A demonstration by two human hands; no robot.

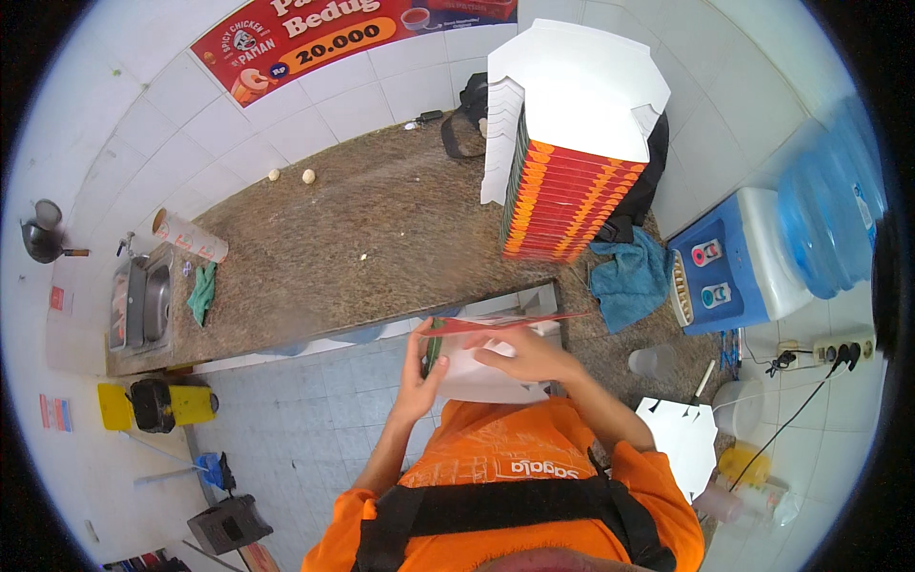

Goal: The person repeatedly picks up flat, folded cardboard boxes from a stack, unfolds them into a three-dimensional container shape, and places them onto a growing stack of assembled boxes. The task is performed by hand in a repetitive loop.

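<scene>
In front of my orange shirt, above the gap by the counter's front edge, I hold a partly folded cardboard food box (467,378). Its inside is white, and a red printed side runs along its far edge. My left hand (417,374) grips the left end, thumb on the near side, where a dark green patch of the box shows. From the right, my right hand (524,354) reaches over the white inside, its bent fingers on the far wall; some fingertips are hidden. A tall stack of matching red and orange boxes (570,205) stands on the counter, topped by white unfolded blanks (581,91).
On the stone counter (381,238) lie a blue cloth (631,276), a green cloth (202,294) and a paper roll (191,235). A water dispenser (739,257) stands at right, near a white cardboard sheet (681,443) and a clear cup (652,362). A sink (157,296) is far left.
</scene>
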